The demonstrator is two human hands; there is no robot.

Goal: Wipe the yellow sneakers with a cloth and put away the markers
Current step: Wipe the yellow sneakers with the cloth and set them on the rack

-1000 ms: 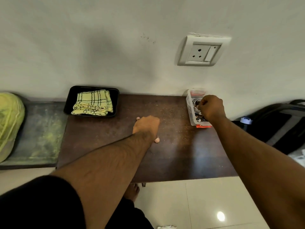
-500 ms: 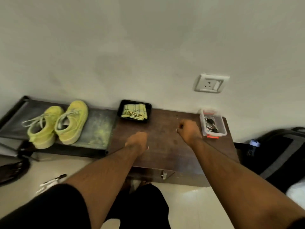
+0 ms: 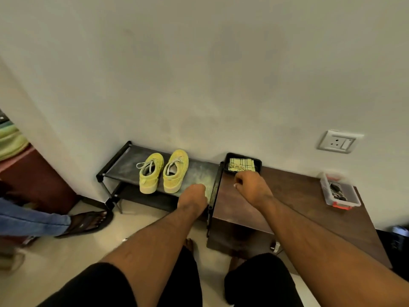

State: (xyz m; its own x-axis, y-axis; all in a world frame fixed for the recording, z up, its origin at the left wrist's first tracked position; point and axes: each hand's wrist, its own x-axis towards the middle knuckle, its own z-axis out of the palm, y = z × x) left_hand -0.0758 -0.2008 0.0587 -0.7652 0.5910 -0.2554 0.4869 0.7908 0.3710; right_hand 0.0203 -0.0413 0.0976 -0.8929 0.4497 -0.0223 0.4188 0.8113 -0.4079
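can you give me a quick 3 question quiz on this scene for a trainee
1. True or false: the yellow sneakers stand on the brown table.
2. The checked cloth lies in: A) the clear box B) the black tray C) the floor.
3. Which hand is nearer the cloth?

Key
1. False: they stand on the black rack.
2. B
3. The right hand; the left hand is over the rack's edge.
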